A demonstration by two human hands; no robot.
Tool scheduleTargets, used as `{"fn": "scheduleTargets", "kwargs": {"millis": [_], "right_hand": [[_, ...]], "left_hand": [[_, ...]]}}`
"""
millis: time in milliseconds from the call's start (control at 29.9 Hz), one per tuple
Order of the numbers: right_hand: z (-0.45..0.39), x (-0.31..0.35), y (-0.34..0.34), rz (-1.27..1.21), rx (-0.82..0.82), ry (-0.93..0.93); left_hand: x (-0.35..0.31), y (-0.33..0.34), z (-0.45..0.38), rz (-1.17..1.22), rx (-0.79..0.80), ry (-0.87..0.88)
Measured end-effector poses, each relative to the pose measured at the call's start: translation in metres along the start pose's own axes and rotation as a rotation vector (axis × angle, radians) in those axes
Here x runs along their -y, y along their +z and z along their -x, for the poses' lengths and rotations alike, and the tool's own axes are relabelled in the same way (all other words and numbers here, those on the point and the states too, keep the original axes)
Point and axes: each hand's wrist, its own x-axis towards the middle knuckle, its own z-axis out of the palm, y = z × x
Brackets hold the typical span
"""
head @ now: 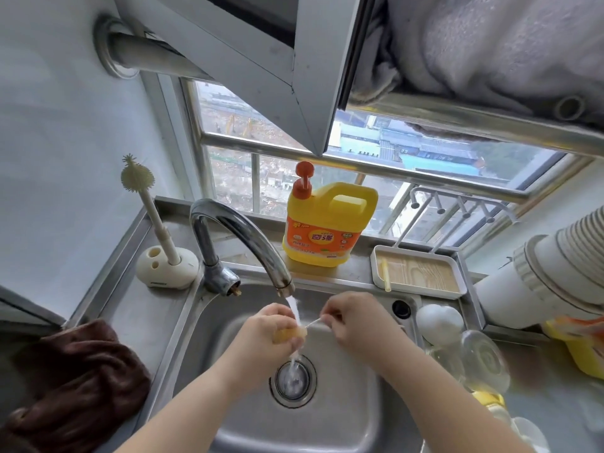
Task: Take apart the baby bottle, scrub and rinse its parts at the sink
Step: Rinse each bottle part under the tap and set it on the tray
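Rinsing is the step in hand, by my reading: water is running from the faucet (pixel 242 237) down into the sink (pixel 183 325), and both hands are working in the stream above the drain (pixel 293 378). The left hand (pixel 271 331) is gripping a small yellowish bottle part (pixel 289 335), fingers curled round it; what part it is, I cannot tell. The right hand (pixel 351 322) is pinching the end of a thin pale straw-like piece (pixel 313 323) that is reaching across to the yellowish part, right where the water is falling. Other bottle parts are lying on the counter right of the basin: a white rounded piece (pixel 439 322) and a clear domed piece (pixel 482 358) just beside it. The bottle brush (pixel 143 197) is standing in its holder at the back left, the detergent jug (pixel 327 223) on the ledge behind the tap. Next move, as I judge it, is calling for either drawing the thin piece free or turning it under the flow, keeping a firm pinch so it is not slipping toward the drain.
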Motion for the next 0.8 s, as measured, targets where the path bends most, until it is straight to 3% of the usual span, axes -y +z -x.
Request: {"fn": "scheduleTargets", "kwargs": {"millis": [100,234,334,434,535,635,735,802], "right_hand": [[-0.001,0.004,0.002,0.021,0.027,-0.068],[0.001,0.002,0.002,0.028,-0.101,-0.009],[0.002,0.006,0.006,0.045,-0.027,-0.090],[0.001,0.004,0.009,0.004,-0.099,-0.029],[0.001,0.005,0.010,-0.004,-0.012,-0.057],[-0.002,0.000,0.009,-0.064,-0.096,0.010],[-0.003,0.003,0.010,-0.042,-0.010,-0.064],[-0.003,0.003,0.011,-0.073,-0.066,-0.019]], "left_hand": [[-0.003,-0.002,0.000,0.024,-0.010,-0.039],[-0.006,-0.003,0.004,0.025,-0.058,-0.062],[-0.002,-0.001,0.006,0.050,-0.066,-0.073],[-0.002,0.001,0.006,0.033,-0.085,-0.088],[-0.004,0.001,0.006,0.035,-0.094,-0.110],[-0.006,-0.002,0.007,0.049,-0.097,-0.110],[-0.006,-0.002,0.006,0.051,-0.087,-0.113],[-0.007,-0.001,0.004,0.038,-0.083,-0.108]]}}
